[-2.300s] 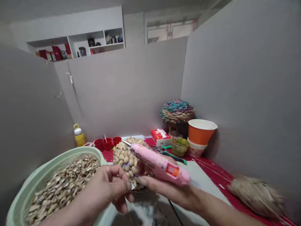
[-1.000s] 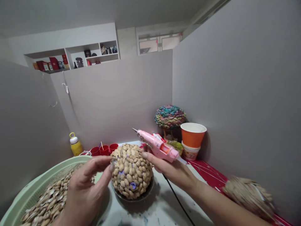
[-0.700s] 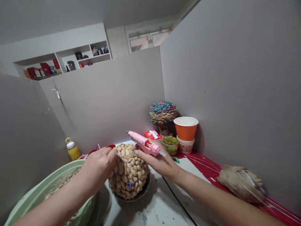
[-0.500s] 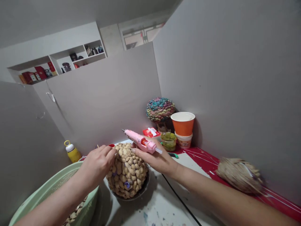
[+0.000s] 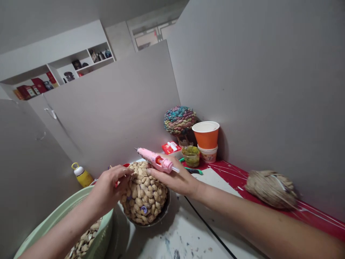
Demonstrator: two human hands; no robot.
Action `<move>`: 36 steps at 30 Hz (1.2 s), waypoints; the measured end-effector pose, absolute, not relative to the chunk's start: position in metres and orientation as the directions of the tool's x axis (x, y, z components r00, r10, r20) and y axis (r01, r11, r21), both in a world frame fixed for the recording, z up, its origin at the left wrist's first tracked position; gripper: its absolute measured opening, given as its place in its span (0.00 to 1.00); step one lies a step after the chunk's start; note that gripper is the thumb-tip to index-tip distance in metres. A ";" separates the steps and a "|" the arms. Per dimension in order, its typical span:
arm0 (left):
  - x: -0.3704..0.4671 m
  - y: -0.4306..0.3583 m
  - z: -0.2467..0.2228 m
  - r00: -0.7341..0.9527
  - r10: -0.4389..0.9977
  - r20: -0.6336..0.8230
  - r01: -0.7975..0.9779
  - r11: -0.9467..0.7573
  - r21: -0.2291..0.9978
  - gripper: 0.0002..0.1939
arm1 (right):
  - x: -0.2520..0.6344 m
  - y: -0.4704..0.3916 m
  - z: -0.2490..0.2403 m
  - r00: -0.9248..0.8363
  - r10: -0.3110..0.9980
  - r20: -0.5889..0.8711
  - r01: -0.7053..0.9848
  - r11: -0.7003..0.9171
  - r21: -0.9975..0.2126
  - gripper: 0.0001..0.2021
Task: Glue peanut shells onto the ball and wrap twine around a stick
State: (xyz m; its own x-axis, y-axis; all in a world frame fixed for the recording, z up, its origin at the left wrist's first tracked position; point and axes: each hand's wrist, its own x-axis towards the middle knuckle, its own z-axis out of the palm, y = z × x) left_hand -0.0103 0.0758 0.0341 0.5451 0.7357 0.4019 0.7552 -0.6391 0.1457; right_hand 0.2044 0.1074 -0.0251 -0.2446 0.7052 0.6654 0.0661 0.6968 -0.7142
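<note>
Reaching to the upper left side of the peanut-shell ball (image 5: pixel 144 194), the left hand (image 5: pixel 107 185) shows in the head view with its fingers (image 5: pixel 126 172) loosely curled, a bit of red visible between them. Their tips meet or nearly meet the shells; whether they pinch a loose piece I cannot tell. The right hand (image 5: pixel 183 180) has its fingers closed around a pink glue gun (image 5: pixel 155 160), its thumb lying at the ball's upper edge and the metal nozzle pointing away over the top, clear of the shells. A pale glue stick (image 5: pixel 175 169) juts from the gun's rear.

The ball sits in a dark dish (image 5: pixel 165 213) on the desk (image 5: pixel 185 233), between the two forearms. Most of the surface towards the camera is covered, though purple shows through in places, including a curled purple piece (image 5: pixel 144 209) low on the front. A black cord (image 5: pixel 210 227) runs under the right forearm, and a green basin (image 5: pixel 106 228) of shells (image 5: pixel 86 240) stands at the left.

My judgement is that the step in hand is setting or pressing a shell on the left side. The next move calls for checking that it sits firmly before the left fingers let go.
</note>
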 end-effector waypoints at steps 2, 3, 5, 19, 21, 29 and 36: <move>-0.011 0.079 0.033 0.491 0.768 0.411 0.769 -0.604 0.210 0.09 | 0.205 0.107 -0.025 -0.242 0.708 0.664 0.066 0.694 -0.717 0.04; -0.012 0.080 0.032 0.472 0.780 0.411 0.771 -0.591 0.237 0.08 | 0.205 0.107 -0.025 -0.240 0.707 0.665 0.063 0.695 -0.716 0.05; -0.012 0.081 0.030 0.446 0.792 0.417 0.765 -0.579 0.281 0.08 | 0.205 0.106 -0.024 -0.238 0.705 0.668 0.058 0.697 -0.714 0.05; -0.008 0.075 0.023 0.114 0.938 0.326 0.621 -0.324 0.714 0.11 | 0.204 0.107 -0.025 -0.248 0.696 0.673 0.038 0.702 -0.712 0.06; -0.009 0.076 0.020 0.105 0.921 0.376 0.613 -0.358 0.704 0.10 | 0.204 0.106 -0.024 -0.241 0.698 0.675 0.039 0.702 -0.711 0.06; -0.004 0.074 0.026 0.238 0.902 0.359 0.650 -0.423 0.632 0.06 | 0.203 0.106 -0.023 -0.243 0.696 0.676 0.038 0.703 -0.710 0.07; -0.006 0.076 0.022 0.227 0.914 0.335 0.640 -0.399 0.656 0.05 | 0.203 0.104 -0.020 -0.230 0.693 0.684 0.024 0.706 -0.707 0.07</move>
State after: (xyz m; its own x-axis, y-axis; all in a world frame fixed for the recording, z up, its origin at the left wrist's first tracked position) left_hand -0.0063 0.0757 0.0219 0.2273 0.9145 0.3347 0.6405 -0.3993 0.6560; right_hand 0.2031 0.1037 -0.0205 -0.2298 0.6927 0.6837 0.0243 0.7063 -0.7074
